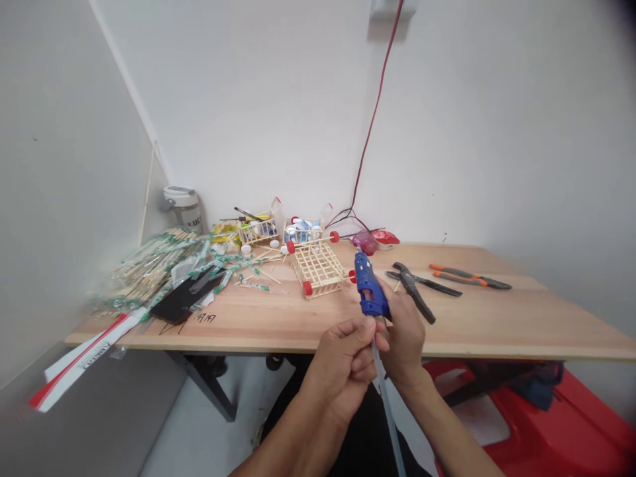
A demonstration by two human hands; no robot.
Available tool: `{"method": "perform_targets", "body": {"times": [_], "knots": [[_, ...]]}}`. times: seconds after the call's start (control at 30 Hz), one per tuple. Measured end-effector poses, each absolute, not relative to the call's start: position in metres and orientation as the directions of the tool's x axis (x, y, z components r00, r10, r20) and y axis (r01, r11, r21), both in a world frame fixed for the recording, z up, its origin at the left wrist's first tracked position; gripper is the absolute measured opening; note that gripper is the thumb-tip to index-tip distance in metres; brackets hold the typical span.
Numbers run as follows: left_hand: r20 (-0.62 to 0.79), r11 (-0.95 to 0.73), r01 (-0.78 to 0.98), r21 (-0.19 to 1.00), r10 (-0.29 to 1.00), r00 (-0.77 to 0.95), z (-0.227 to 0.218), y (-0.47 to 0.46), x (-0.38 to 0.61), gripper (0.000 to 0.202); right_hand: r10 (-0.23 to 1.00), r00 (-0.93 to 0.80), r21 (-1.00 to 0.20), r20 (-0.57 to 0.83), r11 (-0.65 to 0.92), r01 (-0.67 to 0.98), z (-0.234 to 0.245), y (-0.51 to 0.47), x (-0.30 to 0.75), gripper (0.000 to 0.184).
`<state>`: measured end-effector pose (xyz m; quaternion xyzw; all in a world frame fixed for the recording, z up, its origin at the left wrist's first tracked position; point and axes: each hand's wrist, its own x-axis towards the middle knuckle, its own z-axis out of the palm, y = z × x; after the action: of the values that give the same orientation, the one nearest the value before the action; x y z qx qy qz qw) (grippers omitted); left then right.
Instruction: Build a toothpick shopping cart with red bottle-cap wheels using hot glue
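Note:
My right hand (405, 331) is closed around a blue hot glue gun (369, 285), its nozzle pointing away from me over the table. At the gun's rear end, my left hand (348, 354) pinches a long translucent glue stick (382, 384) that trails down toward my lap. Just beyond the gun lies a cart frame made of thin wooden sticks (320, 268), with red bottle caps (307, 288) as wheels at its corners. The lower part of the gun's grip is hidden by my right hand.
Two small stick carts (258, 230) filled with odds and ends stand near the wall. Pliers (412, 291) and orange-handled pliers (470, 276) lie to the right. Wrapped chopsticks (154, 265) and a black phone-like slab (186, 298) cover the left. A red stool (546, 430) is below.

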<state>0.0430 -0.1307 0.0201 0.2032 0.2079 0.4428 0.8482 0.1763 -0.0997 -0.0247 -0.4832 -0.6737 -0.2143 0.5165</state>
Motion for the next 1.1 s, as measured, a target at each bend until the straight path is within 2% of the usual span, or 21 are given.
{"method": "perform_targets", "body": {"times": [0.13, 0.3, 0.43, 0.7, 0.87, 1.1], "knots": [[-0.177, 0.532, -0.653, 0.539, 0.829, 0.53, 0.019, -0.127, 0.041, 0.035, 0.467, 0.036, -0.264, 0.883, 0.433, 0.862, -0.029, -0.1, 0.175, 0.043], [-0.058, 0.572, -0.621, 0.536, 0.759, 0.649, 0.015, -0.13, 0.041, 0.029, 0.531, 0.106, -0.373, 0.841, 0.427, 0.824, -0.025, -0.1, 0.173, 0.043], [-0.015, 0.563, -0.58, 0.589, 0.725, 0.689, 0.011, -0.135, 0.042, 0.03, 0.55, 0.134, -0.42, 0.824, 0.436, 0.796, -0.018, -0.103, 0.171, 0.042], [-0.12, 0.52, -0.639, 0.567, 0.819, 0.561, 0.012, -0.137, 0.048, 0.034, 0.518, 0.082, -0.354, 0.852, 0.452, 0.819, -0.026, -0.097, 0.176, 0.035], [-0.141, 0.506, -0.653, 0.563, 0.838, 0.528, 0.015, -0.136, 0.048, 0.035, 0.535, 0.11, -0.378, 0.838, 0.424, 0.823, -0.029, -0.096, 0.177, 0.036], [-0.147, 0.5, -0.645, 0.578, 0.841, 0.521, 0.016, -0.128, 0.051, 0.037, 0.68, 0.241, -0.612, 0.693, 0.377, 0.695, -0.024, -0.097, 0.17, 0.034]]}}
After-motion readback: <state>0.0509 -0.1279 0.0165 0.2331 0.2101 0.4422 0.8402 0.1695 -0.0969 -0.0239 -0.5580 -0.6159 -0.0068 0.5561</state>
